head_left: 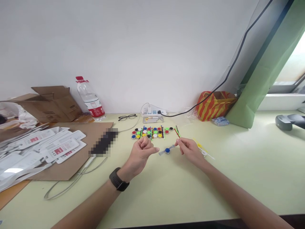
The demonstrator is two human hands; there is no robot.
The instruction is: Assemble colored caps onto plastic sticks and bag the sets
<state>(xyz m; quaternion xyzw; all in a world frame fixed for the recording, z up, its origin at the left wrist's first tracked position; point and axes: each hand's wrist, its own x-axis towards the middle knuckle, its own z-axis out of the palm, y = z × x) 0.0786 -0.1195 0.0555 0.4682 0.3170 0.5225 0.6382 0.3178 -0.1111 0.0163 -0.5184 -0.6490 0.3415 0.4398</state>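
black watch (119, 179) on the left wrist; left hand (142, 154) curls its fingers, thumb jutting; right hand (190, 150) pinches by a clear strip (172, 147). whether either grips, i cannot tell. between them, a blue disc (167, 150); beyond, rows of coloured discs (155, 132).

Bright daylight fr. R window (294, 60), edge distort'n.

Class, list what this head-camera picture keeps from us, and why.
Head view throughout:
Dark item on the cardboard: masked by pixelation.
Striped bag: bottom inside hidden by its front.
Grey device: cut off by the right edge.
Right hand: too small to tell whether it grips the blue piece.
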